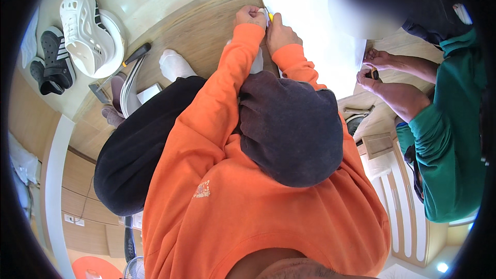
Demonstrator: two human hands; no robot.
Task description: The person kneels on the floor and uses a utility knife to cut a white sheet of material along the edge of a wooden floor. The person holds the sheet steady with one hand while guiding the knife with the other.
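Wood floor (201, 31), white sheet (310, 15), left hand (249, 15) and right hand (280, 33) pinching its edge

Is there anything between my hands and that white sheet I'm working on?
Nothing visible. The left hand and right hand both rest at the edge of the white sheet, with a small yellow tool between them.

Two hands of the wearer, left hand (250, 16) and right hand (279, 33), meet at one white sheet (310, 26). Two hands of a co-worker (376, 67) lie right of them. Far left sit two shoes: one white clog (82, 31), one black sandal (54, 59).
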